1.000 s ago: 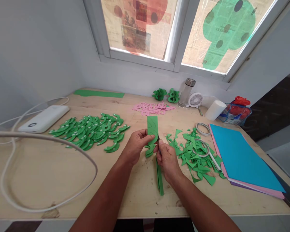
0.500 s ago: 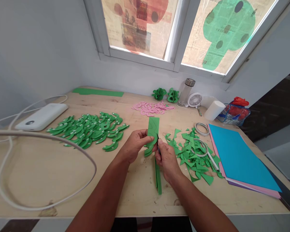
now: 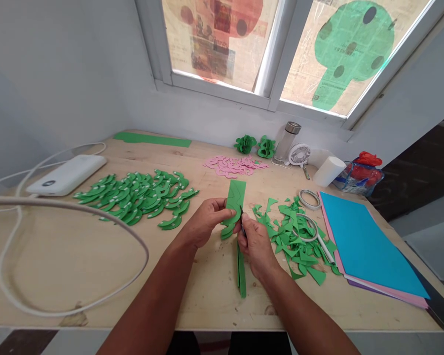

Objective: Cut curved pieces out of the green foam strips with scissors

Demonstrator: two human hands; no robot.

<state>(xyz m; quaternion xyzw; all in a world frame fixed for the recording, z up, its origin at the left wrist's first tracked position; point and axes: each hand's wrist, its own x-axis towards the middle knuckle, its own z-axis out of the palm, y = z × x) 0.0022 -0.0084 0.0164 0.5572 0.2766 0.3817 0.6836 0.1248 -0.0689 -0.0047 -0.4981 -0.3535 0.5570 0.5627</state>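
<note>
With the left hand (image 3: 206, 224) I hold the green paper strip (image 3: 236, 191), its fingers closed on the left side of the strip. Curved lines are drawn on this paper, and it is above the tabletop (image 3: 214, 301), in front of the pink paper pieces (image 3: 231, 166). The right hand (image 3: 257, 240) has its fingers closed around the scissors (image 3: 241, 210), which are mostly hidden; the dark tip is at the right edge of the strip. Below my hands lie the folded green strips (image 3: 241, 273). The green curved pieces (image 3: 133, 198) are at the left, and the green scraps (image 3: 299, 254) at the right.
</note>
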